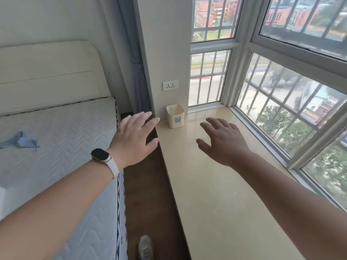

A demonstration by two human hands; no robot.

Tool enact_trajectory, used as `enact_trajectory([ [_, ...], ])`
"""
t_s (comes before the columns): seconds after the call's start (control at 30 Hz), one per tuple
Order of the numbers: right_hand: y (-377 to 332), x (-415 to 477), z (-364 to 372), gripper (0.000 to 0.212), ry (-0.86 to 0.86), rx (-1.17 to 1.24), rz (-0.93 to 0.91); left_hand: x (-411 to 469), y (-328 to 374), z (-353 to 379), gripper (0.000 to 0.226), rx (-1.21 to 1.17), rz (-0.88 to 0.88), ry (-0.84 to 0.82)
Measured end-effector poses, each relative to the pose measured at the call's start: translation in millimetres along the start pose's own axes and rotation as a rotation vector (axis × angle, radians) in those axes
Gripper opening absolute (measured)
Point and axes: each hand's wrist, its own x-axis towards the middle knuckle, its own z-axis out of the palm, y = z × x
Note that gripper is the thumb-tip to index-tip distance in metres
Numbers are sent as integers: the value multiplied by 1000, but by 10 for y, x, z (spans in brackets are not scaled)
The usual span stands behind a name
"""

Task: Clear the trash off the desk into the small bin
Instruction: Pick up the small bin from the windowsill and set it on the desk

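A small cream bin (175, 116) stands upright at the far end of a beige stone ledge (216, 194), against the wall under a socket. My left hand (135, 137), with a watch on its wrist, hovers open over the ledge's left edge, a little short of the bin. My right hand (223, 140) is stretched out above the ledge to the right of the bin, fingers spread and holding nothing. I see no trash on the ledge.
A bare mattress (60, 147) with a blue cloth (19, 140) on it lies to the left. A narrow strip of dark floor (150, 194) runs between bed and ledge, with a shoe (145, 247) on it. Barred windows (281, 109) border the ledge's right side.
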Motion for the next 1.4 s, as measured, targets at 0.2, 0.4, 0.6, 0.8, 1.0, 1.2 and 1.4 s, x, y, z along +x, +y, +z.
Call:
enact_trajectory([
  [0.2, -247, 521, 297, 56, -26, -17, 6, 188, -579, 383, 57, -61, -17, -31],
  [0.4, -634, 1283, 538, 56, -53, -60, 9, 456, -1367, 740, 57, -100, -15, -39],
  [0.6, -1009, 1974, 749, 53, -52, -78, 7, 706, -2052, 1052, 57, -139, 4, -61],
  [0.8, -1173, 2451, 963, 54, -53, -90, 17, 977, -2472, 1265, 56, -172, 11, -77],
  [1.0, -1048, 2801, 1152, 57, -96, -132, 27, 1278, -2691, 1525, 57, -178, 45, -108],
  [1.2, -823, 3263, 1529, 58, -116, -83, 53, 1671, -2820, 1959, 56, -195, 46, -165],
  [1.4, -484, 3950, 1918, 55, -119, 3, 76, 2277, -3011, 2370, 54, -173, 20, -235],
])
